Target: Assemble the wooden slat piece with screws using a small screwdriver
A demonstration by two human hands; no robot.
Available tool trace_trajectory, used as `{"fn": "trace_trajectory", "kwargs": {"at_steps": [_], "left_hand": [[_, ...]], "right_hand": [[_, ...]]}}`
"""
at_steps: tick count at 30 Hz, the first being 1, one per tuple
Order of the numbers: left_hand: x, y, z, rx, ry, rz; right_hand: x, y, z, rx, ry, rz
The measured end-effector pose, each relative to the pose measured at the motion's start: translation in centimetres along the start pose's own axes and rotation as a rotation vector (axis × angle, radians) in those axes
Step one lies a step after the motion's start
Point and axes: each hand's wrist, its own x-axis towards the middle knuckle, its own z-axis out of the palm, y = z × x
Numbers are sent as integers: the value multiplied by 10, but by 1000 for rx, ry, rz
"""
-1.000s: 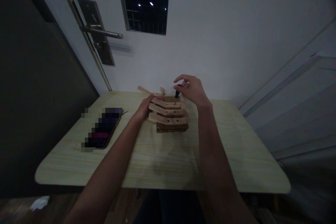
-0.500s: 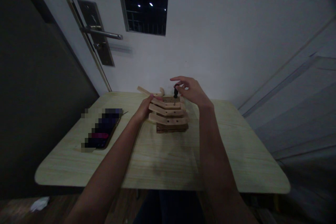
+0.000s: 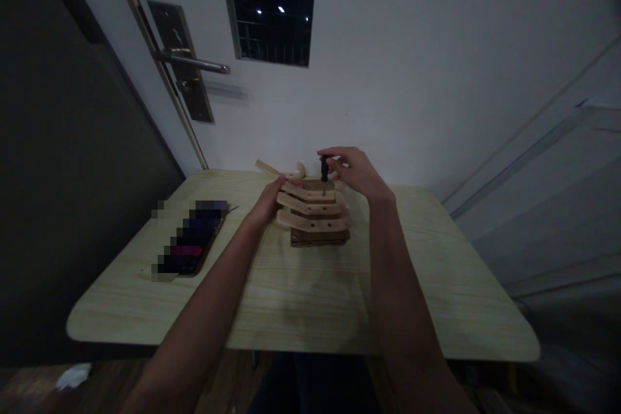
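Observation:
My right hand (image 3: 356,170) grips the black handle of a small screwdriver (image 3: 325,169), which stands upright. Its tip meets a hole area on the farthest of three pale wooden hooks (image 3: 317,196) lying side by side on a dark brown board (image 3: 320,237). My left hand (image 3: 268,202) is closed on the left end of that farthest hook and steadies it; some fingers are hidden. Dark holes show in the two nearer hooks. Another pale wooden hook (image 3: 294,175) lies just behind the left hand.
All this rests on a light wood-grain table (image 3: 301,310). A phone (image 3: 194,239), partly blurred out, lies to the left, with a thin dark piece beside its upper corner. Behind the table is a white door (image 3: 388,77) with a metal handle (image 3: 194,63).
The right hand's fingers have shifted slightly around the screwdriver handle, and the handle now stands straighter. The left hand and hooks stay in place; the view moved a little.

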Motion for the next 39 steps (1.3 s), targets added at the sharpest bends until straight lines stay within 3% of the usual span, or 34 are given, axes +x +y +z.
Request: {"fn": "trace_trajectory", "kwargs": {"at_steps": [7, 12, 16, 21, 29, 39], "left_hand": [[-3, 3, 2, 7, 15, 21], [-2, 2, 1, -13, -9, -1], [-1, 0, 0, -23, -5, -5], [0, -1, -1, -31, 11, -10], [-4, 3, 2, -28, 7, 4], [-1, 0, -1, -9, 5, 9]], "right_hand": [[4, -9, -1, -172, 69, -61], [4, -12, 1, -156, 120, -27], [3, -8, 0, -78, 55, 23], [2, 0, -1, 14, -38, -37], [4, -5, 0, -154, 71, -44], [2, -1, 0, -27, -16, -83]]}}
